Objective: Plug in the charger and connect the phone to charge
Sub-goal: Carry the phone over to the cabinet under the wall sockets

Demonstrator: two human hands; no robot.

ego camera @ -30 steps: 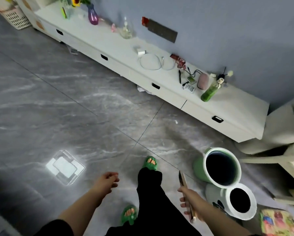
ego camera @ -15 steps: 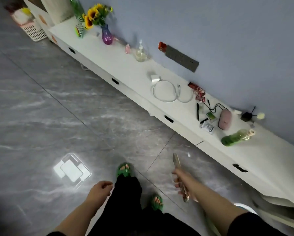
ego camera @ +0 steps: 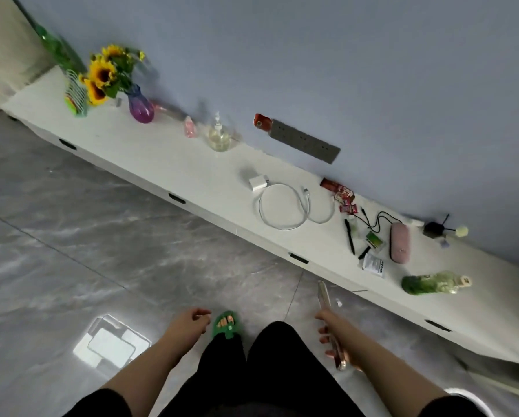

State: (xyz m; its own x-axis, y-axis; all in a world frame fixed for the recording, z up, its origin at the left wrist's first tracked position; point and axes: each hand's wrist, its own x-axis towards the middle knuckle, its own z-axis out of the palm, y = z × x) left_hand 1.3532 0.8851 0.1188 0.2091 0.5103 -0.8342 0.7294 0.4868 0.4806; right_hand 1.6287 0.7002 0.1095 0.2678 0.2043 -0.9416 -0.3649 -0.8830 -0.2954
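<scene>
A white charger block [ego camera: 258,182] lies on the long white cabinet [ego camera: 174,164], its white cable [ego camera: 285,210] coiled in a loop beside it. A grey power strip [ego camera: 305,140] is mounted on the blue wall just above. My right hand [ego camera: 332,334] hangs low over the floor, shut on a slim phone [ego camera: 327,308] seen edge-on. My left hand [ego camera: 189,322] hangs at my side with fingers loosely curled and nothing in it. Both hands are well short of the cabinet.
The cabinet top also carries a purple vase of sunflowers [ego camera: 141,108], a clear pump bottle [ego camera: 219,136], a pink case [ego camera: 399,246], pens, small packets and a lying green bottle [ego camera: 432,284]. Grey tiled floor [ego camera: 101,236] lies between me and the cabinet.
I have walked closer to the cabinet; the charger and power strip now sit nearer and more central. The two buckets on the right have left the view. The phone stays in my right hand.
</scene>
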